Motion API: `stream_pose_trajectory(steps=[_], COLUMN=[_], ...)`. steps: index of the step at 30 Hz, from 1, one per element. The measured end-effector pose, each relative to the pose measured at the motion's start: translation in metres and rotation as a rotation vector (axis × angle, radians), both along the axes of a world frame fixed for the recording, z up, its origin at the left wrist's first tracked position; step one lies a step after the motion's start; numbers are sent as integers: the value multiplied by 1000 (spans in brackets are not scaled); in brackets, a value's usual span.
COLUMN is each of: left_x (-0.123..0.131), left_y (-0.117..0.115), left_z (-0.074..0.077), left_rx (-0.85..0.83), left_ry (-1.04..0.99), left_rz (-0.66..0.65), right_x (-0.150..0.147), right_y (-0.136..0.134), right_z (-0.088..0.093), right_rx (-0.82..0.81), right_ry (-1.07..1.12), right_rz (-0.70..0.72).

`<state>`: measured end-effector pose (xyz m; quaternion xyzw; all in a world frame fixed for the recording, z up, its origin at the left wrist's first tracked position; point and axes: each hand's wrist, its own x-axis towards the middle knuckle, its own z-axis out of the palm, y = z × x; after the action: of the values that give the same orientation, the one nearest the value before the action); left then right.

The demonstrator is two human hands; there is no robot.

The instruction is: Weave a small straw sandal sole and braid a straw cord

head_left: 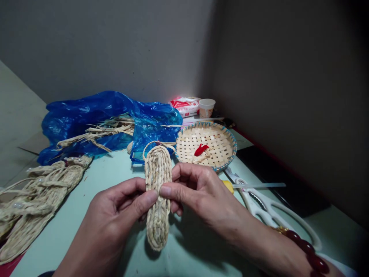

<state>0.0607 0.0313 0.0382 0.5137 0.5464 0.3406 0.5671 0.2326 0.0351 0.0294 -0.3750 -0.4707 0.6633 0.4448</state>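
Between both hands, a small braided straw sole is held upright above the table, with a loose strand looping off its top. My left hand pinches its left edge, thumb on the front face. On the other side, my right hand grips the right edge, its thumb pressed near the middle; the fingers behind the sole are partly hidden. Behind it sits a round woven bamboo tray with a small red piece in it. Larger woven straw sandals lie at the left.
A blue plastic bag spills dry straw strands. White-handled scissors and a yellow-handled tool lie on the right, near a flat black object. A tissue pack and paper cup stand at the wall.
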Motion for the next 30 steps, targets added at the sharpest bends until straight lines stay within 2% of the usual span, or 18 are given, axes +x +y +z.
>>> stream_pose_trajectory(steps=[4,7,11,17,21,26,30], left_x=[3,5,6,2,2,2,-3], left_y=[1,3,7,17,17,11,12], left_z=[0,3,7,5,4,-5,-16], left_rx=[-105,-52,108,299,424,689,835], left_ry=[-104,9,155,243,313,391,453], left_rz=[-4,6,15,88,43,52,-30], right_x=[0,0,2,8,9,6,3], right_y=[1,3,8,15,15,11,6], right_z=[-3,-3,-5,0,5,7,11], right_rx=[42,82,67,45,94,128,160], right_ry=[-37,-65,-84,-17,-32,-59,-148], right_rz=[-11,-51,-121,-194,-232,-292,-354])
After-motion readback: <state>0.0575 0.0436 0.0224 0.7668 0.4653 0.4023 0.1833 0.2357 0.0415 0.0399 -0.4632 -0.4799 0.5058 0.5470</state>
